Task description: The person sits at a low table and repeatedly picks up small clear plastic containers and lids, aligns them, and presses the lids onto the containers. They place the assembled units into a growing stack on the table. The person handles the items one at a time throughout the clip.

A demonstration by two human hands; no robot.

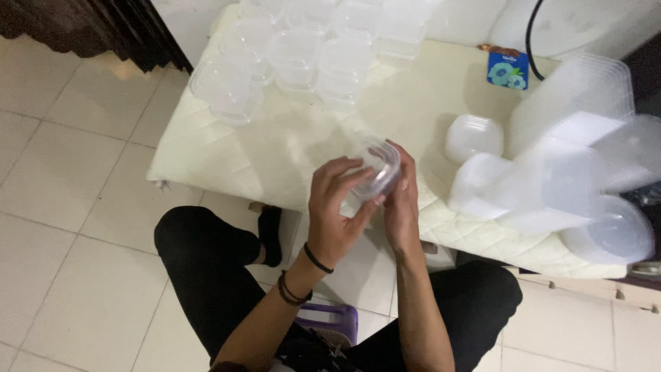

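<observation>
both hands close around one small clear plastic container (377, 167), held up in the air in front of the person's knees, just above the near edge of the cream quilted mat (227, 148). left hand (335, 210) wraps the near side with fingers curled over the rim; right hand (401, 200) cups the far side, fingers flat against the wall. whether a lid is being pressed on i cannot tell. to do it well, i'd judge, keep the pressure even around the rim so the thin plastic doesn't buckle. beyond, to the right, loose stacked lids and tubs (551, 179) lean in a heap; farther back, closed containers (296, 52) sit grouped in rows.
</observation>
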